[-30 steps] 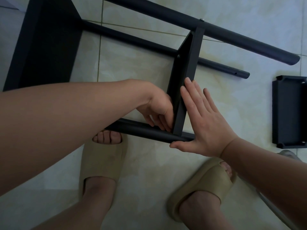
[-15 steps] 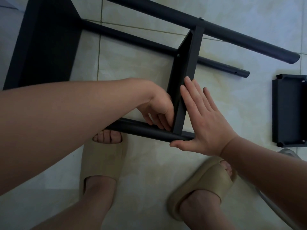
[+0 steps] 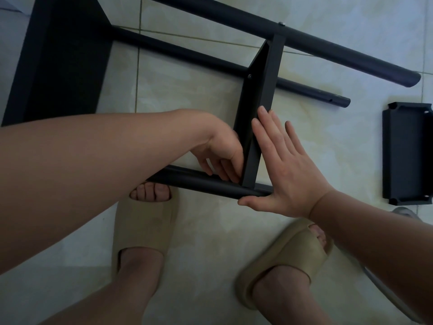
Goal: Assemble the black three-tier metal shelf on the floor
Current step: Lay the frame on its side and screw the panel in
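The black shelf frame lies on its side on the tiled floor. A middle shelf panel (image 3: 262, 85) stands on edge between a far pole (image 3: 328, 52) and a near pole (image 3: 199, 181). My left hand (image 3: 222, 156) has its fingers curled at the joint where the panel meets the near pole; whatever is in the fingertips is hidden. My right hand (image 3: 285, 170) is flat, fingers spread, pressed against the panel's right face, thumb under the near pole's end. A larger shelf panel (image 3: 61, 62) is fixed at the frame's left end.
A third pole (image 3: 311, 90) lies on the floor behind the middle panel. A loose black shelf tray (image 3: 407, 153) lies at the right edge. My feet in beige slippers (image 3: 143, 226) (image 3: 288, 252) stand right below the near pole.
Almost nothing moved. My left fingers shifted slightly at the joint; my right hand stays pressed on the panel.
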`<state>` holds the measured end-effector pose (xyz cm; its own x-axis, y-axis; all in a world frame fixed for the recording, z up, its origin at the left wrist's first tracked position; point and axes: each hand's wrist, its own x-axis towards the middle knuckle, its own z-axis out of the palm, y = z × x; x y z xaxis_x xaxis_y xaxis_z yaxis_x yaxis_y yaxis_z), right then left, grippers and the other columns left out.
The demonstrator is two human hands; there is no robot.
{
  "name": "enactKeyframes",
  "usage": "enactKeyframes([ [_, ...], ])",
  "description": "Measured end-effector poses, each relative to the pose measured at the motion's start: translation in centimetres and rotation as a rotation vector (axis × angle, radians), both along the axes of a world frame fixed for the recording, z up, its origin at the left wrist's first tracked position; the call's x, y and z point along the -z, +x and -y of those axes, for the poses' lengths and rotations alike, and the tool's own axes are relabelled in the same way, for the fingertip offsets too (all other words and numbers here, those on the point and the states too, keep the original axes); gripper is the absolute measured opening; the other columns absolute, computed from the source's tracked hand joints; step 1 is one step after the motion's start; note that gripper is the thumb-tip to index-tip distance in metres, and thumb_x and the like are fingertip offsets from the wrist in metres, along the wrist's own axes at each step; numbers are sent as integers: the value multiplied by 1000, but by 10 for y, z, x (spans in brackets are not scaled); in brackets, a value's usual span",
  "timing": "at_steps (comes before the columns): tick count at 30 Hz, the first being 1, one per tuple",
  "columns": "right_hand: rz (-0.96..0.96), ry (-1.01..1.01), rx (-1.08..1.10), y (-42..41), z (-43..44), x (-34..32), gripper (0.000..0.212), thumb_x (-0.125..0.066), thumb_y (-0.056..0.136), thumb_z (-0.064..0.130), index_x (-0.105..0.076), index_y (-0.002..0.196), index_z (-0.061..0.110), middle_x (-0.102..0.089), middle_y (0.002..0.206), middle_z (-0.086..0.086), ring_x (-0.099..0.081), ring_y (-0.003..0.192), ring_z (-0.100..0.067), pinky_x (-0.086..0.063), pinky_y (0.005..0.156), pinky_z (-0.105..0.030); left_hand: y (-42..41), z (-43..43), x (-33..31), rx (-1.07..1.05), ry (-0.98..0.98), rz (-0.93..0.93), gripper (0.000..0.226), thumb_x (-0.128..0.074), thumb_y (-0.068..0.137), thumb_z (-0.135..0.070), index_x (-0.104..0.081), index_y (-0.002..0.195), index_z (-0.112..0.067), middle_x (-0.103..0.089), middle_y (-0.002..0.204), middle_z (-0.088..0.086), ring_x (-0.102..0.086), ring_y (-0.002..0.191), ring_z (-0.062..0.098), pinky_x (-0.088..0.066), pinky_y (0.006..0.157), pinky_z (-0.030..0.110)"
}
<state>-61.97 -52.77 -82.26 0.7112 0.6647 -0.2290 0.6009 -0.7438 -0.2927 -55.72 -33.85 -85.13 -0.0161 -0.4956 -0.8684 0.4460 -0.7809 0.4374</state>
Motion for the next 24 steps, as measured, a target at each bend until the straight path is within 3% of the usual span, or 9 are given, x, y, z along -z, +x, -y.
enactKeyframes([
  [5,9,12,1,0,0,1,126,-49,78,85,-9,160,-2,1,169,-17,3,157,-32,-10,125,-58,3,2,-3,55,32,9,7,-66,92,-24,-73,94,-25,-78,86,-10,-69,98,9,-45,98,37],
  [15,1,4,4,0,0,0,126,-51,78,84,-10,159,-3,0,169,-19,3,157,-33,-11,124,-59,1,2,0,-29,-6,9,10,-67,91,-12,-72,97,-18,-76,90,-3,-68,102,14,-46,99,36],
  [24,3,-6,0,0,0,0,126,-49,78,85,-9,159,-3,1,169,-19,4,157,-33,-11,124,-59,-2,-2,5,-83,-77,-10,33,-67,89,-5,-68,122,-9,-74,114,6,-68,109,16,-45,108,43],
])
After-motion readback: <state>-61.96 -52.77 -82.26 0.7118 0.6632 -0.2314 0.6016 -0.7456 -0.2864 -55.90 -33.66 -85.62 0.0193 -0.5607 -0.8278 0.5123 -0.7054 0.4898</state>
